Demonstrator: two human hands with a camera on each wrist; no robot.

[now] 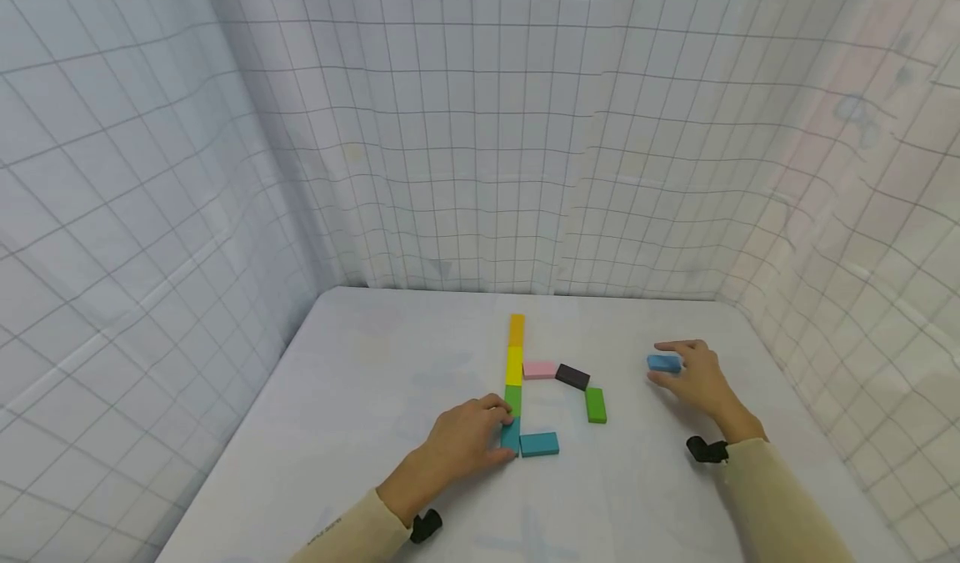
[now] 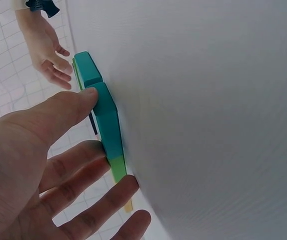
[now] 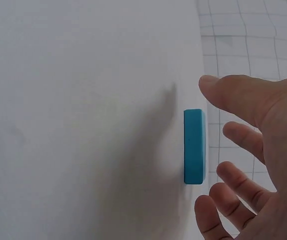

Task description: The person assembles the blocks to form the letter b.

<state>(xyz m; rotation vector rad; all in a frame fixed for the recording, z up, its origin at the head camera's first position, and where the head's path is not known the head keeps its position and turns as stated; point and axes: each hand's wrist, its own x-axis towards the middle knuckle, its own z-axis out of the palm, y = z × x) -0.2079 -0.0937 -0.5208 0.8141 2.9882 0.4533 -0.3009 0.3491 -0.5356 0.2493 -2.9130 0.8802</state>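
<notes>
My left hand (image 1: 468, 436) holds a teal block (image 1: 510, 436) that lies at the near end of a straight row. Its thumb presses the block's near end, and its fingers bend along the side by the green block (image 1: 513, 400). A second teal block (image 1: 539, 444) lies crosswise beside the held one. At the right, my right hand (image 1: 697, 379) hovers around a blue block (image 1: 663, 364), thumb and fingers spread on either side. In the right wrist view a gap shows between the fingers and that block (image 3: 194, 146).
The row continues away with a yellow block (image 1: 514, 366) and an orange one (image 1: 517, 329). A pink block (image 1: 538, 370), a black block (image 1: 573, 377) and another green block (image 1: 596, 405) curve off its right side. Gridded white cloth (image 1: 480, 171) surrounds the white table (image 1: 337, 429).
</notes>
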